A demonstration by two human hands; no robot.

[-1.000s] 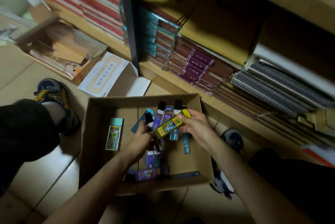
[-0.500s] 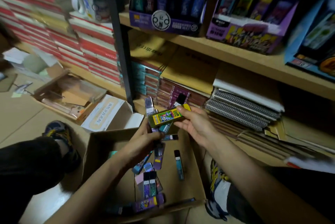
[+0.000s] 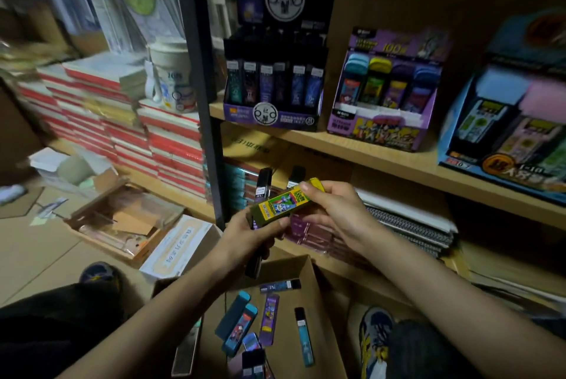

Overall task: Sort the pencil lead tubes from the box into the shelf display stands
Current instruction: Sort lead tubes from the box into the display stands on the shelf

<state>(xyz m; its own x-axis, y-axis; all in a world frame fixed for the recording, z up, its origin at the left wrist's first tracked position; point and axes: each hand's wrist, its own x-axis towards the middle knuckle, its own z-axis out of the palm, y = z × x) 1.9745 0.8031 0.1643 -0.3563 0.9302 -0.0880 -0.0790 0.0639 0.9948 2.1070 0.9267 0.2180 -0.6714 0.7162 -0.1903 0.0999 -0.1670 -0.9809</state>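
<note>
The cardboard box (image 3: 326, 345) holds loose lead tubes (image 3: 269, 317). On the shelf (image 3: 367, 152) stand 3 displays: a dark stand (image 3: 272, 116) of slim tubes at its left end, a purple stand (image 3: 376, 130) with 4 wide cases, and a blue stand (image 3: 502, 170). The yellow tube (image 3: 284, 202) hangs above the box's far edge. The left hand (image 3: 245, 234) grips its lower end together with slim dark tubes (image 3: 264, 184). The right hand (image 3: 333, 213) pinches its cap end.

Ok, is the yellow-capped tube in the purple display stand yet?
No, the left hand and right hand hold the yellow-capped tube in the air, well below the purple display stand.
</note>
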